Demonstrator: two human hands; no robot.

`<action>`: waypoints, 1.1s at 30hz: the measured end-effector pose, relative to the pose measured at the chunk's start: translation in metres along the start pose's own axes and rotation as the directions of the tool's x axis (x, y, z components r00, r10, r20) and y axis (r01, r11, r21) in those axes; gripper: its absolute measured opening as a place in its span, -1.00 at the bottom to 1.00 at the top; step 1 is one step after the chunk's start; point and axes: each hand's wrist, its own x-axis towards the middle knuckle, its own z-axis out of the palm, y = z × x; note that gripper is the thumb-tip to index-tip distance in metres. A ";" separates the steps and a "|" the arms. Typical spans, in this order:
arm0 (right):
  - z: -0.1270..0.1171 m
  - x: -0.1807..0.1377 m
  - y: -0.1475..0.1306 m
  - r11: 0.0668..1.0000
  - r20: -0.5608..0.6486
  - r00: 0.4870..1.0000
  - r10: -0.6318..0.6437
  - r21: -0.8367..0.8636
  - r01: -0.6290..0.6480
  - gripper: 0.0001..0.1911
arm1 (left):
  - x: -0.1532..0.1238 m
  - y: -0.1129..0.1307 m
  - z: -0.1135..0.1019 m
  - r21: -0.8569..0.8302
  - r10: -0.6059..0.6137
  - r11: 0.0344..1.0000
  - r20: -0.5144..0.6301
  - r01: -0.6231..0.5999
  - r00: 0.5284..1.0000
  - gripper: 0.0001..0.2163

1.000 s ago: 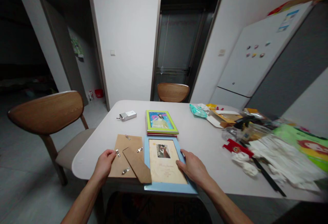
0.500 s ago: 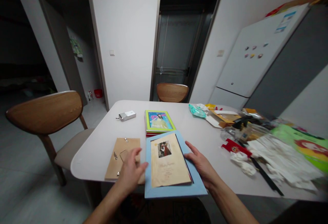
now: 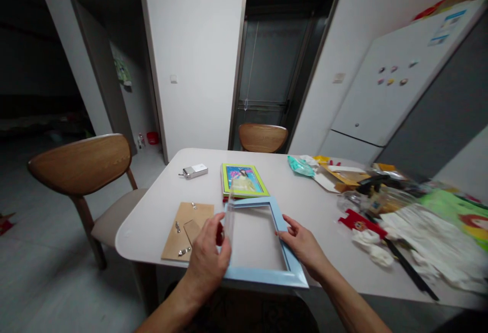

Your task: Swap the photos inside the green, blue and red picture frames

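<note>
The light blue picture frame is tilted over the table's front edge, and the tabletop shows through its opening. My right hand is closed on the frame's right side, thumb on top. Along the left side, my left hand pinches a clear sheet standing nearly on edge; something dark red shows between the fingers, too hidden to name. Left of that hand lies a brown backing board with metal clips and a stand flap. Behind the blue frame is a stack topped by a green-rimmed framed picture.
A silver box-like device sits at the table's far left. Along the right lie a teal packet, a red-and-black item, crumpled white paper and a green bag. Wooden chairs stand around the table.
The beige printed insert has left its place on the blue frame, baring the opening. My left hand has closed on a clear sheet raised on edge. My right hand now grips the frame's side.
</note>
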 end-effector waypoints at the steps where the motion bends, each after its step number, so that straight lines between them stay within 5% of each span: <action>1: -0.001 0.003 0.007 0.996 -0.030 0.999 -0.018 -0.086 0.016 -0.34 | -0.001 -0.008 -0.006 0.010 -0.061 0.998 -0.026 0.061 0.998 -0.68; 4: -0.002 0.011 0.023 0.919 -0.107 0.990 -0.090 -0.392 0.041 -0.42 | -0.012 -0.032 -0.019 0.065 -0.183 0.981 -0.038 0.185 0.982 -0.73; 8: -0.002 0.015 0.033 0.781 -0.089 0.984 -0.152 -0.621 0.065 -0.49 | -0.030 -0.050 -0.022 0.145 -0.281 0.953 0.109 0.265 0.953 -0.71; 14: 0.001 0.015 0.036 0.690 -0.062 0.978 -0.200 -0.717 0.096 -0.54 | -0.035 -0.056 -0.022 0.312 -0.332 0.917 0.249 0.249 0.910 -0.68; 24: 0.001 0.016 0.037 0.644 -0.025 0.952 -0.306 -0.742 0.187 -0.59 | -0.029 -0.048 -0.018 0.309 -0.130 0.950 0.241 0.051 0.962 -0.75; 28: 0.014 0.012 0.024 0.701 -0.018 0.907 -0.420 -0.642 0.312 -0.60 | -0.031 -0.043 -0.007 0.243 -0.031 0.969 0.267 -0.036 0.963 -0.67; 33: 0.054 0.015 0.009 0.922 0.103 0.973 -0.207 -0.311 0.229 -0.54 | -0.030 -0.037 0.008 0.198 0.035 0.974 0.355 -0.111 0.934 -0.54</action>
